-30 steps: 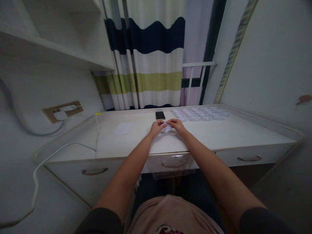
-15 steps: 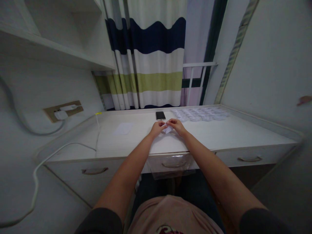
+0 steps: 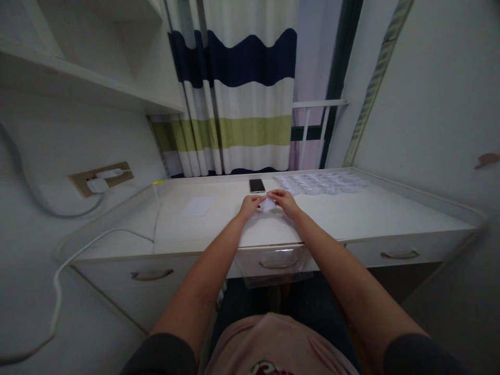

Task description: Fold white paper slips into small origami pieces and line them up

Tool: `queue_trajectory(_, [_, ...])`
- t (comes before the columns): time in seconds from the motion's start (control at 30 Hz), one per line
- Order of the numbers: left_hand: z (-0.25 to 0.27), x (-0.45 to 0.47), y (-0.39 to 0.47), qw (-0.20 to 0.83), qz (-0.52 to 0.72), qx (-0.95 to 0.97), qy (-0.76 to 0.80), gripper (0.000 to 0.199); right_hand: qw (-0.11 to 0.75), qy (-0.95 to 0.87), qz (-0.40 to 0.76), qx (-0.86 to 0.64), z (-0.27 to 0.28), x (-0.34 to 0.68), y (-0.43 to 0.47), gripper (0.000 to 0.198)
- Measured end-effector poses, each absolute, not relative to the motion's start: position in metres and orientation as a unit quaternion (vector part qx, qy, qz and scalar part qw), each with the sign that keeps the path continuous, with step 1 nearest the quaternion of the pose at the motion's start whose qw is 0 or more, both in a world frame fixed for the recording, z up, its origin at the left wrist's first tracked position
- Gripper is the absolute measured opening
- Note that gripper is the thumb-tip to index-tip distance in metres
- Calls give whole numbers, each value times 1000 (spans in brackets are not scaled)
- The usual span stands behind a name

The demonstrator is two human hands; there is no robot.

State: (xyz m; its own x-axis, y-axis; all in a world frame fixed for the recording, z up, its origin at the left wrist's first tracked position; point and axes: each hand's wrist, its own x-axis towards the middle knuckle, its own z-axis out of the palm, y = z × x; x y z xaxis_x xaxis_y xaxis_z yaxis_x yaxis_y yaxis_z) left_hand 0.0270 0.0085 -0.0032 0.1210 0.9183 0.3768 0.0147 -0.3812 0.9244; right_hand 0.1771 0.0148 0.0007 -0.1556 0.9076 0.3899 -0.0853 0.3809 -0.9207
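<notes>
Between my two hands is a small piece of folded white paper (image 3: 267, 204), just above the white desk. My left hand (image 3: 250, 205) pinches its left side, and my right hand (image 3: 283, 201) pinches its upper right; the fingertips nearly meet at the top. Its exact folds are too small to make out. Just beyond the hands lies a dark phone (image 3: 257, 185). Flat white paper sheets (image 3: 197, 206) rest to the left. Rows of several folded white paper pieces (image 3: 322, 183) are laid out at the back right.
The white desk (image 3: 219, 229) has drawers with handles along its front. Clear plastic (image 3: 273, 268) hangs over the middle drawer. A white cable (image 3: 113, 230) runs across the left side from near a wall socket (image 3: 102, 179). A striped curtain (image 3: 253, 104) hangs behind the desk.
The paper between my fingers has turned slightly, showing a flatter face. My hands have shifted only a little, and everything else stays in place.
</notes>
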Motion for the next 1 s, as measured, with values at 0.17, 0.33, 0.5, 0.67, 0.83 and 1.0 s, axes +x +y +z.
queue_trajectory(0.17, [-5, 25, 14, 408, 568, 600, 389, 28, 547, -630, 428, -349, 0, 180, 17, 29])
queue_trajectory(0.33, [-3, 26, 11, 408, 556, 612, 386, 26, 549, -626, 429, -351, -1, 180, 19, 28])
queue_trajectory(0.5, [0, 25, 9, 389, 572, 602, 400, 23, 529, -641, 429, -354, -2, 180, 20, 29])
queue_trajectory(0.67, [1, 24, 6, 449, 571, 569, 386, 31, 546, -630, 420, -358, -3, 182, 24, 29])
queue_trajectory(0.83, [2, 22, 5, 462, 585, 545, 383, 30, 552, -606, 444, -362, -3, 182, 23, 32])
queue_trajectory(1.0, [2, 22, 5, 483, 587, 537, 367, 30, 550, -621, 427, -360, -1, 183, 23, 35])
